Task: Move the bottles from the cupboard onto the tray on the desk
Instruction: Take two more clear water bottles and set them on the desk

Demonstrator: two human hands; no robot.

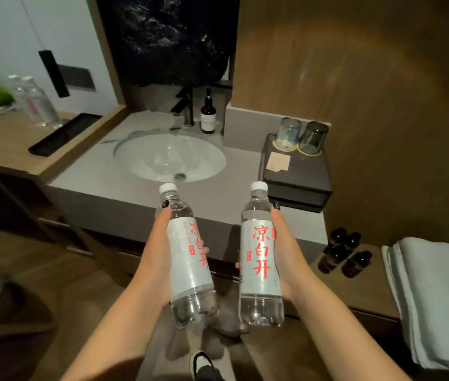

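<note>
Fingers mostly hidden behind labels: left hand (160, 243) wraps left water bottle (187, 259), right hand (283, 251) wraps right water bottle (260, 259); thumbs along necks.

Head view, person's body only.

Left hand (160, 243): bare, no ring or watch seen. Thumbnail painted dark, glossy, with small pale specks.

Right hand (286, 248): bare, same dark polish on the thumbnail. Other fingertips mostly hidden; nails there cannot be told.

Both forearms bare to the frame edge; no sleeve, cuff or strap in view.

Shoe (204, 365) at bottom centre: black upper with a white band curving along it. Only part shows.
</note>
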